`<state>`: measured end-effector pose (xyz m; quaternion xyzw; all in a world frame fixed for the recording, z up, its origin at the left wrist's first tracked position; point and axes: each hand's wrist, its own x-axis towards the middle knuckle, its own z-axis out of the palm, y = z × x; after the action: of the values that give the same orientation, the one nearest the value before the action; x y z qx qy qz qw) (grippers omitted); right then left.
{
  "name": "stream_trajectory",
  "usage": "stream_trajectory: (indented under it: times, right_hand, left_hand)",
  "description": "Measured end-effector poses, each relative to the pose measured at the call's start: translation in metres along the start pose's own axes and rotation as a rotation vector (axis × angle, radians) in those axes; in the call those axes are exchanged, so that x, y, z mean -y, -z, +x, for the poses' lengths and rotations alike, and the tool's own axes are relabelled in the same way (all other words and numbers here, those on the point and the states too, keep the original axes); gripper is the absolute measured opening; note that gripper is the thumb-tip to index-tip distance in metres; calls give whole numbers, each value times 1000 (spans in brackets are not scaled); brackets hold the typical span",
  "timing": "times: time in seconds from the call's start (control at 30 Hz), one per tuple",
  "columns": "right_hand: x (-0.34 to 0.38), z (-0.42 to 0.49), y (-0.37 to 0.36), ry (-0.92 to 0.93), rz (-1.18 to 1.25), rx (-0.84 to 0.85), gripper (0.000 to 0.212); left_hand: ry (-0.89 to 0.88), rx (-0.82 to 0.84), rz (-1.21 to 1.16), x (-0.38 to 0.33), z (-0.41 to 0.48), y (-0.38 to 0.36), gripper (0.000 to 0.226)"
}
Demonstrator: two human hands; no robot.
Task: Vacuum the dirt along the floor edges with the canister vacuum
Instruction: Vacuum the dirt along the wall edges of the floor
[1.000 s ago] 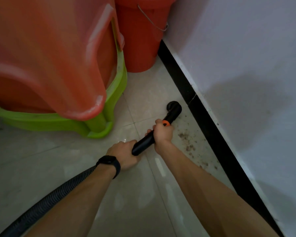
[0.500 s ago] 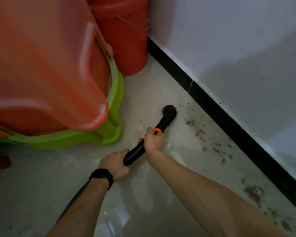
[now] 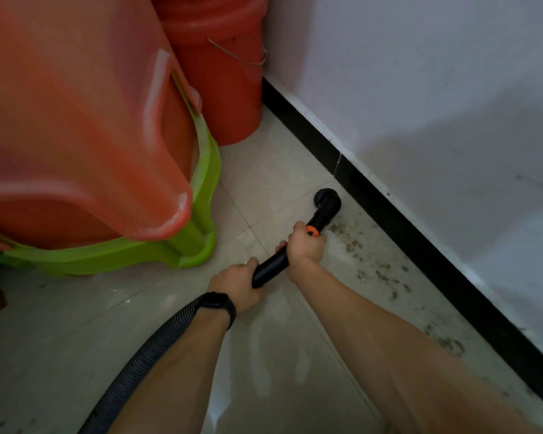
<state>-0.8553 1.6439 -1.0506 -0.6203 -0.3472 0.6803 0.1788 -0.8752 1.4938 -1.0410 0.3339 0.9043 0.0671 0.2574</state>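
Nearest to you, the ribbed hose (image 3: 145, 361) is running up from the lower left under your left forearm. The canister itself is not showing.

Your left hand (image 3: 239, 285) is curling round the rear end of the black wand (image 3: 270, 267). Your right hand (image 3: 306, 245) is gripping it further forward, just behind the orange collar (image 3: 311, 230). Both hands are closed on the wand.

The nozzle (image 3: 326, 200) is sitting on the floor (image 3: 264, 355), close beside the black skirting (image 3: 420, 245); I cannot tell whether it is touching it.

You are working mid-sweep, I judge. The dirt (image 3: 373, 267) is lying in scattered patches along the skirting, between the nozzle and your right elbow. The next move is probably asking for a pull back along that edge, with the nozzle mouth flat and tight to the skirting.

Room is opening towards you on bare tile. To your left, the green plastic piece (image 3: 201, 189) under the orange plastic one (image 3: 76, 120) is narrowing the lane. Beyond the nozzle, the red bucket (image 3: 220, 89) is closing off the far corner against the wall (image 3: 420, 104).
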Motion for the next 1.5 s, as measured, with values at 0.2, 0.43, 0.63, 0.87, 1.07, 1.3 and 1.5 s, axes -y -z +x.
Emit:
stream_trajectory:
  times: [0.2, 0.43, 0.63, 0.87, 1.07, 1.3, 1.5]
  right_hand:
    - [20, 13, -5, 33, -4, -25, 27]
    - [34, 26, -17, 91, -180, -68, 23]
    - [53, 34, -40, 164, -301, 144, 27]
    - [78, 41, -58, 146, -391, 320, 17]
    - [55, 43, -36, 169, -566, 155, 50]
    - [52, 28, -12, 117, -467, 105, 39]
    - [48, 27, 2, 69, -314, 99, 31]
  left_hand:
    - [-15, -87, -46, -12, 14, -2, 27]
    - [74, -70, -180, -25, 28, -3, 20]
    - [197, -72, -487, -20, 47, 5, 18]
    - [262, -93, -667, -21, 65, 19, 24]
    - [202, -22, -583, -31, 49, -1, 14]
    - [130, 32, -492, -31, 35, 1, 27]
    - [77, 42, -410, -30, 31, 1, 12]
